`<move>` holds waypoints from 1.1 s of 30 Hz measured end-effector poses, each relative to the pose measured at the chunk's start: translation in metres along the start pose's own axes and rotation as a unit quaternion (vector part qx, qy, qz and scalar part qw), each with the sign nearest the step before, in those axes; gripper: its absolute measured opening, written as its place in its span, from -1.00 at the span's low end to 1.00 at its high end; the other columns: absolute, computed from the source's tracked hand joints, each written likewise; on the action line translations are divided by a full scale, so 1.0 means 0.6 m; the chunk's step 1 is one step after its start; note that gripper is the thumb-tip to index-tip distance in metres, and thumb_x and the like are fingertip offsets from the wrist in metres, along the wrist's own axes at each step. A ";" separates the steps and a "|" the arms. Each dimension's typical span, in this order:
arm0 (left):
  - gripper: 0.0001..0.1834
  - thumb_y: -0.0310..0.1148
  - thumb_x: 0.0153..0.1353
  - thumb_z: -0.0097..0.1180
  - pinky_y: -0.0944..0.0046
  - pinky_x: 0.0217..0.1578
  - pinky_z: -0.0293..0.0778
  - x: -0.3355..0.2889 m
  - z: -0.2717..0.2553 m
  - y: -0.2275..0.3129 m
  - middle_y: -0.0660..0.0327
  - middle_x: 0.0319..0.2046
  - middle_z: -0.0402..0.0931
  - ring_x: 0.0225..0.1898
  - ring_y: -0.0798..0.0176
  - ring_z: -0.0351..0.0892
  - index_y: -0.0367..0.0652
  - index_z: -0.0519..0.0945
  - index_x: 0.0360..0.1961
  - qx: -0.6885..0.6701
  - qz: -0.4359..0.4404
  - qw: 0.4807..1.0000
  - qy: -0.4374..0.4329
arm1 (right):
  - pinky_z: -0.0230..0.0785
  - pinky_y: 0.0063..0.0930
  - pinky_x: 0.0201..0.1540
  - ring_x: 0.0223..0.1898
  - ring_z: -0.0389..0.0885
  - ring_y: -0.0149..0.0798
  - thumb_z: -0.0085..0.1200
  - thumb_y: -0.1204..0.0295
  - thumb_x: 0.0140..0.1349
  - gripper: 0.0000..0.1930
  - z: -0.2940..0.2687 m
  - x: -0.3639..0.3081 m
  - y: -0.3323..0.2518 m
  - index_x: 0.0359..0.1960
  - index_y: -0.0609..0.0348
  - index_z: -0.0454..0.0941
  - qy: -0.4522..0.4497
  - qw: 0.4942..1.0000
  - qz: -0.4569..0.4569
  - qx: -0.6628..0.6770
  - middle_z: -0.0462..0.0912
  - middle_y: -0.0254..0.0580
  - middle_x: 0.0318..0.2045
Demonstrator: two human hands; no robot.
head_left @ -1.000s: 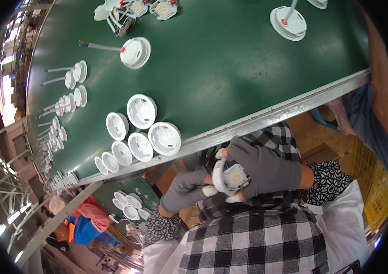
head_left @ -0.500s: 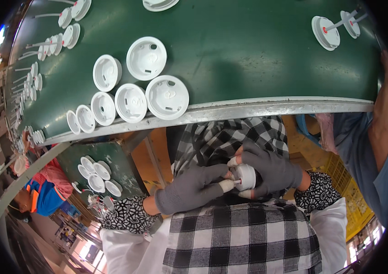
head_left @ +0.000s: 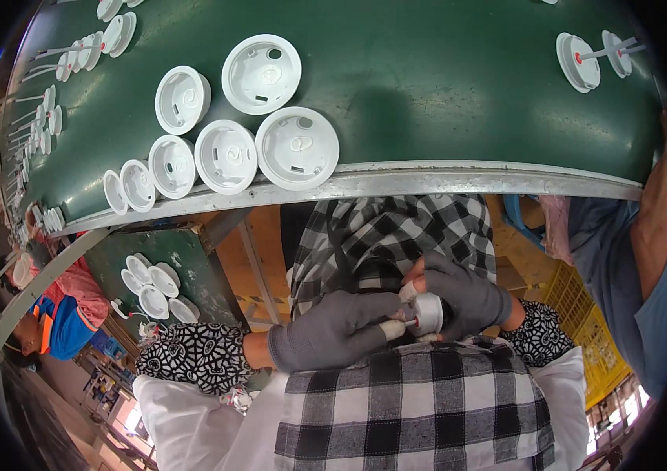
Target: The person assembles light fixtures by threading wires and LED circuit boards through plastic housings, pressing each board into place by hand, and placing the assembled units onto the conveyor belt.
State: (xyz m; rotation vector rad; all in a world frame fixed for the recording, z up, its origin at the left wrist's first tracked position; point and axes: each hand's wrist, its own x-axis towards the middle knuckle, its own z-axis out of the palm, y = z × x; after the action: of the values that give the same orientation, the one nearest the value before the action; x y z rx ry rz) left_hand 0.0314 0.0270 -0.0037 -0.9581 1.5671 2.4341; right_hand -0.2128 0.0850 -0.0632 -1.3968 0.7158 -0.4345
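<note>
Both hands wear grey gloves with bare or pale-tipped fingers, and they meet over my checked apron, below the table edge. My right hand [head_left: 468, 300] wraps round the outer side of a small round white lid [head_left: 428, 312]. From the lid's face, at a reddish ring, sticks a short pale tube [head_left: 410, 323]. The thumb and finger of my left hand [head_left: 329, 333] are closed on the free end of that tube. The lid is tilted, with its face turned left; its far side is hidden by my right hand.
Several white cup-shaped lids [head_left: 297, 149] stand along the metal edge [head_left: 396, 182] of the green table [head_left: 443, 94]. Lids with tubes [head_left: 578, 61] lie at far right and far left. More lids [head_left: 153, 301] rest on a lower green surface. Another person's arm [head_left: 657, 200] is at right.
The view has shifted slightly, so the table lids appear higher and larger. Both hands still hold the lid and its tube, which sit a little farther right and lower in the picture.
</note>
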 end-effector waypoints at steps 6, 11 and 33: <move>-0.78 -0.33 0.35 0.03 0.40 -0.20 0.42 -0.008 0.010 0.013 0.17 -0.34 0.57 -0.31 0.43 0.49 -0.22 0.50 -0.07 -0.076 -0.069 0.995 0.011 | 0.32 -0.30 0.17 0.13 0.38 0.00 0.48 0.39 -0.26 -0.19 0.001 -0.003 0.000 0.13 0.08 0.35 -0.003 1.000 0.004 0.002 0.30 -0.08 0.01; -0.83 -0.35 0.38 0.00 0.47 -0.29 0.31 0.004 0.004 -0.010 0.38 -0.35 0.46 -0.33 0.59 0.33 -0.25 0.52 -0.19 -0.089 -0.036 0.995 0.027 | 0.31 -0.34 0.13 0.08 0.40 -0.08 0.43 0.28 -0.17 -0.27 0.005 0.000 -0.005 0.11 0.10 0.37 0.025 0.997 0.069 -0.005 0.32 -0.13 -0.03; -0.83 -0.34 0.34 0.05 0.35 -0.35 0.41 0.006 0.018 -0.099 0.18 -0.44 0.49 -0.42 0.32 0.52 -0.22 0.50 -0.17 0.030 0.093 0.994 0.046 | 0.28 -0.32 0.02 -0.07 0.41 -0.12 0.42 0.14 -0.22 -0.32 0.019 0.003 0.018 -0.03 0.14 0.46 0.046 0.998 0.040 0.015 0.38 -0.16 -0.16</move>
State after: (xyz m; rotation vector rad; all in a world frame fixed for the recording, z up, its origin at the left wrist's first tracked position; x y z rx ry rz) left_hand 0.0470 0.0626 -0.0497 -0.9668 1.8264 2.4787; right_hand -0.2055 0.0937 -0.0741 -1.3216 0.8329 -0.4476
